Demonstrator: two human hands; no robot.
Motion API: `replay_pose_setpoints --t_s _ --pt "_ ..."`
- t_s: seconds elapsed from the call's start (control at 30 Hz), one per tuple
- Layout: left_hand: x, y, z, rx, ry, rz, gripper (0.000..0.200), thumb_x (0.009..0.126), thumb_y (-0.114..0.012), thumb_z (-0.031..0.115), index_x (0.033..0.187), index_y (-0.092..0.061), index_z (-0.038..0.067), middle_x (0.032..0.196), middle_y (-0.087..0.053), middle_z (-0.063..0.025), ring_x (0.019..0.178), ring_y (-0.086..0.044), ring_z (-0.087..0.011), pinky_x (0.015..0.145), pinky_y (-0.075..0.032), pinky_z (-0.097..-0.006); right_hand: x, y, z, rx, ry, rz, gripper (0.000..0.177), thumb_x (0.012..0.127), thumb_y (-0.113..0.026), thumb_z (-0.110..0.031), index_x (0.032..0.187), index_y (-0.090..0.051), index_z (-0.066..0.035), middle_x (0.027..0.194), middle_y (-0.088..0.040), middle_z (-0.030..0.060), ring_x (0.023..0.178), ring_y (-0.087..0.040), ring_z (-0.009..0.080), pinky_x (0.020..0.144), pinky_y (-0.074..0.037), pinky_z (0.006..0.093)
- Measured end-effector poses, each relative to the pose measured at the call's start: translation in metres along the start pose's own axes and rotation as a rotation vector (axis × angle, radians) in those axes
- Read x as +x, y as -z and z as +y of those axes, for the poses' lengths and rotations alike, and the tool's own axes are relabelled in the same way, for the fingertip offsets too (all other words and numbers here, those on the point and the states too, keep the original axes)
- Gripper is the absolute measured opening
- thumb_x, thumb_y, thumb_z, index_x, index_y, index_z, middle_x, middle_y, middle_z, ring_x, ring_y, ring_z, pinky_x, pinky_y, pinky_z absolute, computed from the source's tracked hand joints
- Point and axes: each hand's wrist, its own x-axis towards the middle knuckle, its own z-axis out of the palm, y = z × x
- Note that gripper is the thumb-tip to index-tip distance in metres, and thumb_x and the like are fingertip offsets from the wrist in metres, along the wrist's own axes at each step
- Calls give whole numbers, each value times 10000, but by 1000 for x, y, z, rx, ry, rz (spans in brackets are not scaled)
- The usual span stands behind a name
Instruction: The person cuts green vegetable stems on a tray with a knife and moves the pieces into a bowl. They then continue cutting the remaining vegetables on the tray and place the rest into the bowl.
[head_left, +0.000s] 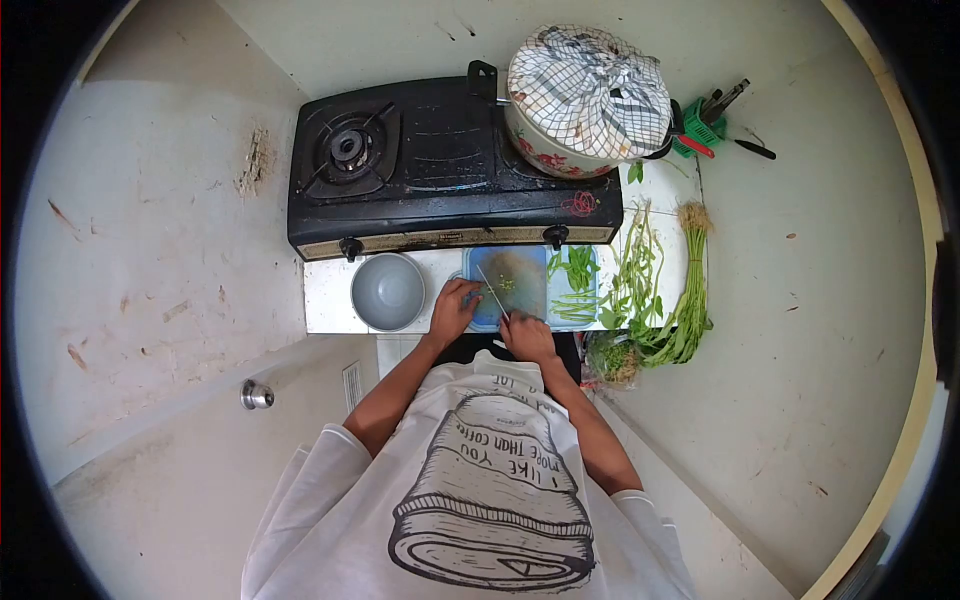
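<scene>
My right hand (527, 335) is closed round the handle of a knife (491, 289), whose blade points up and left over a blue cutting board (483, 258). At the board's left edge is my left hand (456, 308), its fingertips close to the blade; whether they hold anything is too small to tell. Small chopped green pieces (508, 284) lie on the board, just right of the blade. Beside the board, a light blue tray (594, 292) bears cut leaves (578, 266) and cut green stems (574, 306).
A grey bowl (388, 292) stands left of the board. Behind is a black stove (440, 150) with a cloth-covered pot (565, 150). To the right lie leafy stems (636, 270), a bundle of greens (692, 280) and a plastic bag (613, 360). A green basket (700, 130) holds utensils.
</scene>
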Motion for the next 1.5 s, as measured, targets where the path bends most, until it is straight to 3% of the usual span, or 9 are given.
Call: replay_pose_setpoints --t_s 0.1,0.2,0.5,0.87,0.97,1.17,1.27,1.37,1.5 --pt "-2 2 1 -126 181 -17 285 882 -719 15 1164 -729 54 1032 -698 -117 852 -693 -248 803 -563 -364 0 0 -1 -25 13 -11 404 1027 -545 -382 950 -630 5 746 -713 247 694 -726 444 664 -594 538" --pt "-3 4 -3 -186 227 19 289 907 -693 7 1190 -715 57 1038 -697 -116 790 -689 -206 721 -564 -336 5 -7 2 -45 5 -12 418 1040 -526 -393 957 -635 3 744 -709 261 699 -725 441 658 -587 541" --pt "-2 7 2 -210 217 66 209 957 -651 17 1162 -691 34 989 -672 -122 747 -671 -206 668 -545 -330 27 3 -4 -88 -14 0 394 1031 -544 -381 974 -632 -1 759 -714 267 725 -730 447 678 -588 534" --pt "-6 8 7 -224 247 31 213 978 -642 54 1187 -679 32 992 -705 -138 750 -672 -219 672 -544 -339 -2 2 3 -75 27 27 392 1022 -557 -380 927 -610 -3 701 -704 242 648 -725 422 628 -597 516" --pt "-7 6 5 -228 253 21 215 977 -646 55 1188 -681 27 983 -708 -142 745 -671 -222 673 -543 -343 -3 2 -2 -80 -33 14 379 1024 -556 -359 923 -618 2 711 -706 244 665 -730 420 635 -597 521" --pt "-4 5 9 -210 224 6 215 974 -654 57 1184 -683 19 977 -706 -148 737 -669 -229 672 -542 -346 19 5 1 -43 61 6 392 1026 -554 -357 947 -650 15 721 -708 247 682 -731 422 653 -595 520" --pt "-1 5 8 -210 227 20 211 974 -655 59 1180 -682 21 970 -705 -149 732 -667 -228 667 -539 -350 19 22 -3 18 34 -70 408 1034 -534 -381 1004 -635 13 764 -701 279 750 -717 466 721 -582 548" --pt "0 4 7 -217 244 21 207 975 -654 59 1178 -679 23 968 -705 -148 730 -665 -227 664 -536 -352 13 26 -5 22 19 -11 402 1036 -526 -391 1006 -641 -7 764 -702 276 728 -713 465 707 -579 557" --pt "2 3 5 -220 270 17 205 978 -648 58 1178 -676 25 967 -705 -144 734 -665 -228 665 -536 -352 10 21 2 -27 -19 -107 416 1039 -517 -398 1011 -636 0 790 -714 273 742 -724 460 701 -588 557"
